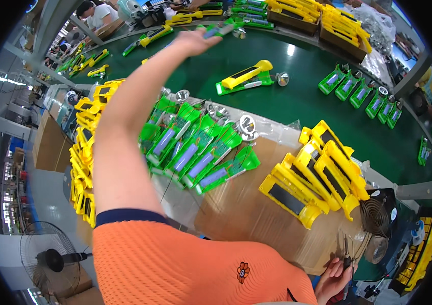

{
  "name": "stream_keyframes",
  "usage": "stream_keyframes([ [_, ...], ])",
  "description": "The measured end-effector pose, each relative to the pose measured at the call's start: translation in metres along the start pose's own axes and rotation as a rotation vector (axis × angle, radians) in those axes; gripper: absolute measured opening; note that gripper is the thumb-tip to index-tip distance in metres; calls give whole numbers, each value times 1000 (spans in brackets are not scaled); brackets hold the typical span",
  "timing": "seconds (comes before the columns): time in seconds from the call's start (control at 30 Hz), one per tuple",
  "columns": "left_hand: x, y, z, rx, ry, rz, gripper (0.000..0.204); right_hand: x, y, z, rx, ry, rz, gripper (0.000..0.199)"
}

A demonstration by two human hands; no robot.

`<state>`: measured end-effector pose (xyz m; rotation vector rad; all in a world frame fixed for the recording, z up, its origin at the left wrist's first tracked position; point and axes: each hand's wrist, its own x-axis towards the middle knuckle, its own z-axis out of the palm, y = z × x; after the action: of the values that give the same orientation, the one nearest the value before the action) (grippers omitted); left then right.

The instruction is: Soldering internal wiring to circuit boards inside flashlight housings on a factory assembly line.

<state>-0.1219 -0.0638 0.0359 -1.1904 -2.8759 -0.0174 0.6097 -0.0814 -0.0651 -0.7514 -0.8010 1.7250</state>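
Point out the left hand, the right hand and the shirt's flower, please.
Left hand (194, 42): head view, middle of hand.
Right hand (333, 282): head view, middle of hand.
Flower (243, 273): head view, its centre.

Mid-counter open, near edge crowded

We see a passable green stretch of counter (312, 89) between the yellow-and-green unit (244, 77) and the row of green housings (361, 95) at the right. Along the near edge, the green casings (186, 156) and yellow covers (338, 165) stand in the way, with a bare cardboard (236, 213) strip between. A black fan (375, 217) blocks the near right corner; our left arm (119, 137) bars the left.
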Motion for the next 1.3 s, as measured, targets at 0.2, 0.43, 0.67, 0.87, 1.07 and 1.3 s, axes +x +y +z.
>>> stream_keyframes([
  [0.2,-181,-115,-36,136,26,-8,64,2,0,0,-4,48,19,9],
  [0.43,-276,-129,9,-27,-39,-312,68,6,-6,-7,22,-154,67,7],
  [0.67,-236,-92,-53,219,-27,-266,57,5,-2,-3,82,-130,14,1],
  [0.87,-113,33,-68,-53,61,443,27,3,0,6,-5,64,-45,15],
  [1.07,-115,179,-37,-393,-437,945,18,1,2,4,27,67,-81,12],
  [1.3,-269,195,-20,-59,-400,1312,26,4,1,2,25,-18,-69,5],
])
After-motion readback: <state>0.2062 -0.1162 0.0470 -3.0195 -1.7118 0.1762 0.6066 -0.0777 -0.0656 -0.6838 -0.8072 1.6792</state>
